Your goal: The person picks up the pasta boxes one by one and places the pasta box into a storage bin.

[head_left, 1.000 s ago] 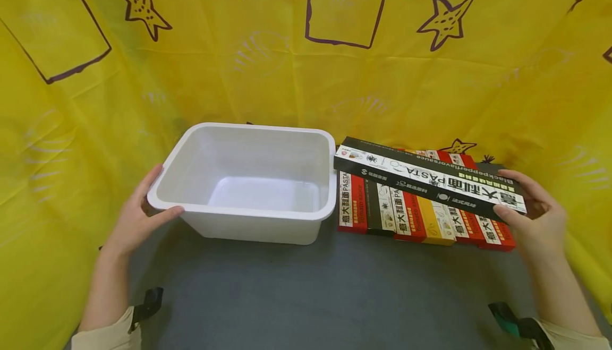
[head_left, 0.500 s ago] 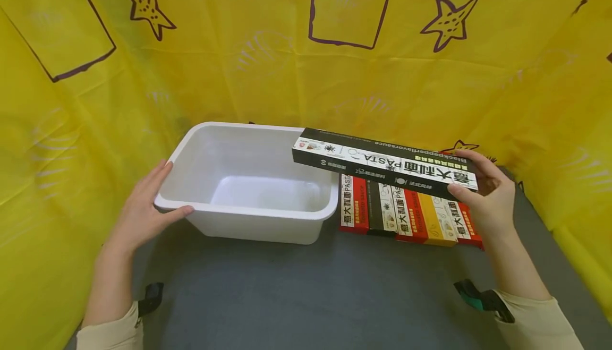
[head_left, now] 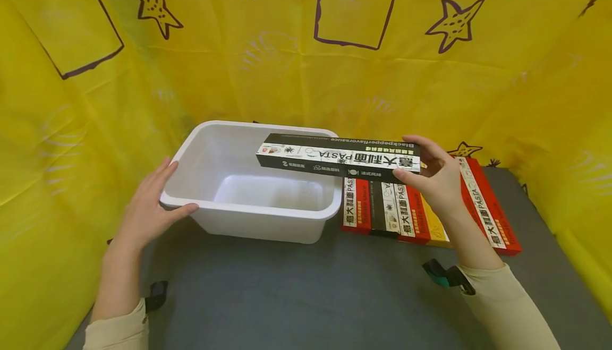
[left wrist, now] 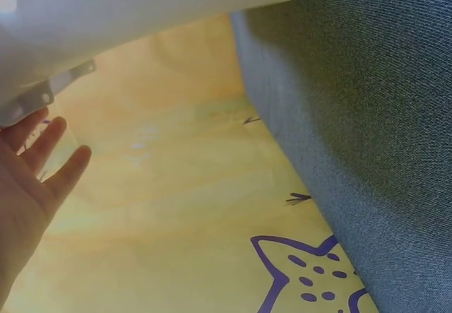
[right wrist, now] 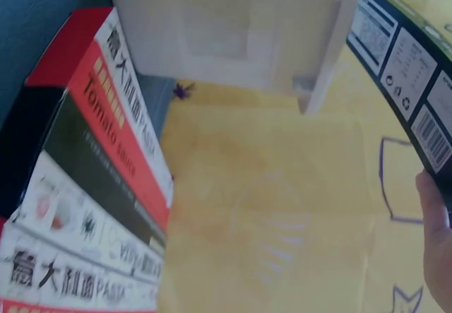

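Note:
My right hand (head_left: 437,182) pinches one end of a black pasta box (head_left: 334,153), thumb in front and fingers behind. The box lies nearly level, its far end above the white plastic tub (head_left: 258,211) and its held end over the row of boxes. At the tub's left corner my left hand (head_left: 143,209) is spread, thumb on the front rim and fingers along the left side. In the left wrist view its fingers (left wrist: 67,175) look straight, some near the underside of the rim. The right wrist view shows the held box's printed side and only part of the hand.
Right of the tub, several red, black and yellow pasta boxes (head_left: 360,206) lie side by side on the grey tabletop (head_left: 306,291). A red pasta box (head_left: 492,209) is at the right end of the row. Yellow cloth (head_left: 287,84) hangs behind and at both sides.
My right hand has carried the black pasta box leftward from above the row until its far end is over the tub. The left hand stays at the tub's corner.

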Demonstrator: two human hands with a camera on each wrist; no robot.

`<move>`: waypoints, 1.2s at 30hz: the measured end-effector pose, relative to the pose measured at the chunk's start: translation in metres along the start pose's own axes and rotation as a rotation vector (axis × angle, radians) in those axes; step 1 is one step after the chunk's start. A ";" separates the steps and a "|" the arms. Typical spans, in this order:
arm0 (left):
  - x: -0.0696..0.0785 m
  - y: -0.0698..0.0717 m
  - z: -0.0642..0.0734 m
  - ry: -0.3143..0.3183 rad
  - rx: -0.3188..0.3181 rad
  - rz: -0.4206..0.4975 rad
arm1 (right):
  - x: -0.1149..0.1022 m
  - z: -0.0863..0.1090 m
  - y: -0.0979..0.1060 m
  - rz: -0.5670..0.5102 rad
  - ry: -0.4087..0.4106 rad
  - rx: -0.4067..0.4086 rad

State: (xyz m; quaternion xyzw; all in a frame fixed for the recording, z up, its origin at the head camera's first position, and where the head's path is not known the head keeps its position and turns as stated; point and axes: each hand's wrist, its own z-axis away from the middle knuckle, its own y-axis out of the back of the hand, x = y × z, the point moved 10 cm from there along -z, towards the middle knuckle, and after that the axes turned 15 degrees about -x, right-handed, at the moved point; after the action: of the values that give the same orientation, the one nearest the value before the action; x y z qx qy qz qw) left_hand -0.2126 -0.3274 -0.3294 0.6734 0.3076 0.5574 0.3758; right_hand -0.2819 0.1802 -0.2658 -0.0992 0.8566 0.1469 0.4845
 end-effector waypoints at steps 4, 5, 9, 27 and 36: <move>0.000 -0.001 -0.001 -0.005 0.016 0.029 | 0.010 -0.013 -0.015 0.107 -0.108 -0.024; -0.001 -0.001 -0.001 -0.007 0.023 0.036 | 0.013 -0.016 -0.019 0.125 -0.129 -0.032; -0.002 -0.003 0.000 -0.008 0.043 0.054 | 0.022 -0.026 -0.035 0.134 -0.184 -0.065; -0.004 -0.002 0.002 -0.003 0.077 0.086 | 0.032 -0.060 -0.079 0.512 -0.199 -0.202; -0.004 -0.001 0.003 -0.019 0.099 0.102 | 0.042 -0.071 -0.101 0.633 -0.252 -0.307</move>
State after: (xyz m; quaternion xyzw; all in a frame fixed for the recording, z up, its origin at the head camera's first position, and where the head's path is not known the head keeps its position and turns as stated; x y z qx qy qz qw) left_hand -0.2108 -0.3302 -0.3329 0.7112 0.2964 0.5535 0.3162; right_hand -0.3285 0.0601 -0.2826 0.1179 0.7465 0.4275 0.4961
